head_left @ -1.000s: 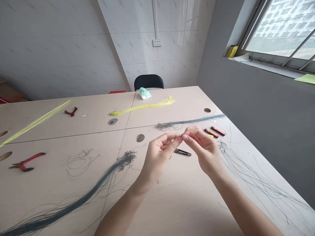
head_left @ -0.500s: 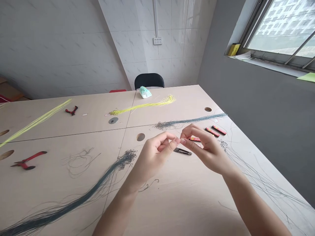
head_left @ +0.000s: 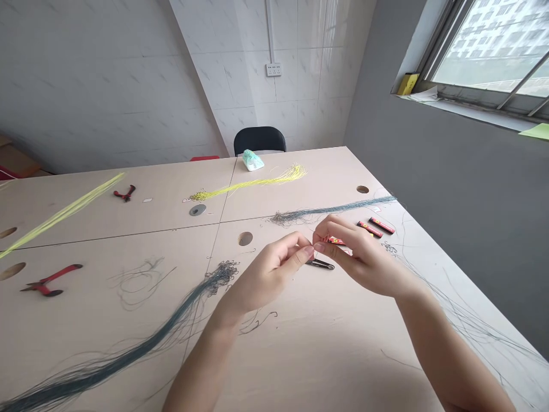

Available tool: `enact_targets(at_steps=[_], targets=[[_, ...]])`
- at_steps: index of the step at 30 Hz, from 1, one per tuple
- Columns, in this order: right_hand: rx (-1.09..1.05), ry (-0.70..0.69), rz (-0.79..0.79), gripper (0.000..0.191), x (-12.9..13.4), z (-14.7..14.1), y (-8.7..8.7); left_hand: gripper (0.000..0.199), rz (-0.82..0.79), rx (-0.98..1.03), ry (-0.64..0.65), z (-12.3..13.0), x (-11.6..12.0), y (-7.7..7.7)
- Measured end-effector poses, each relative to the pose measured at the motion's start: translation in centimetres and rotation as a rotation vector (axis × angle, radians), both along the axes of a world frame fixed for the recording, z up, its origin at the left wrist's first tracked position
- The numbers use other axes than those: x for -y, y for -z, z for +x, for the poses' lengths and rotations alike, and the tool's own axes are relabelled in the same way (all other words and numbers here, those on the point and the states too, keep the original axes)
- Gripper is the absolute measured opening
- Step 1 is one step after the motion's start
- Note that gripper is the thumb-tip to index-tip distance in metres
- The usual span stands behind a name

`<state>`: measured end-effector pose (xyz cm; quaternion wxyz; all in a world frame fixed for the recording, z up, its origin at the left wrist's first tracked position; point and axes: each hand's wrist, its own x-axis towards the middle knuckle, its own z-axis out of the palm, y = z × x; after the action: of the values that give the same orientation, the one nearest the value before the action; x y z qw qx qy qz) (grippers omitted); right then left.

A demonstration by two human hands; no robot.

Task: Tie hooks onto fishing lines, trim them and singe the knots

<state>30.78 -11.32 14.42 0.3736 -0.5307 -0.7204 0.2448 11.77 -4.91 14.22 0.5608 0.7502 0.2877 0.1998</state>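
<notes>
My left hand (head_left: 274, 269) is closed, thumb pressed to its fingers; what it pinches is too small to make out. Facing it, with the fingertips nearly touching, my right hand (head_left: 358, 254) is pinched closed too, its hold also unclear. Just below the fingertips lies a small black tool (head_left: 321, 264). Red-and-black packs lie beyond my right hand, one of them (head_left: 369, 229) in full view. A dark green bundle of lines (head_left: 165, 329) with hooks at its end (head_left: 225, 274) is left of my left hand. A few loose hooked lines (head_left: 257, 326) lie below that hand.
Red-handled pliers (head_left: 47, 283) and smaller pliers (head_left: 124, 194) lie left. Yellow line bundles (head_left: 253, 183) and a teal bundle (head_left: 338, 207) lie farther back, near a wrapped packet (head_left: 252, 161). Thin loose lines (head_left: 463, 315) spread along the right edge. A black chair (head_left: 259, 140) stands behind.
My left hand has shifted slightly right and my right hand has turned a little. Their fingertips remain close together. A thin hooked line now shows above my left wrist.
</notes>
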Motion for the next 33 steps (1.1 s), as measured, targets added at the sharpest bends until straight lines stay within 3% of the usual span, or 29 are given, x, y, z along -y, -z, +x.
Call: enact_targets(at_steps=[6,10,14,24,33], targets=[[-0.301,0.071,-0.048,0.025,-0.3,-0.2,0.7,0.023,0.052,0.207,-0.104,0.6,-0.3,1.2],[-0.515,0.073,-0.061,0.016,-0.2,-1.3,1.5,0.024,-0.016,0.345,-0.21,1.4,0.0,2.1],[-0.701,0.108,-0.029,0.014,-0.4,-2.1,2.1,0.024,0.01,0.377,-0.234,2.1,0.4,2.4],[-0.736,0.107,0.003,0.014,-0.4,-2.0,2.1,0.027,-0.026,0.354,-0.212,2.2,0.8,2.3],[-0.838,0.163,-0.134,0.015,-0.4,-1.8,2.2,0.027,0.119,0.167,-0.204,1.5,0.9,1.4]])
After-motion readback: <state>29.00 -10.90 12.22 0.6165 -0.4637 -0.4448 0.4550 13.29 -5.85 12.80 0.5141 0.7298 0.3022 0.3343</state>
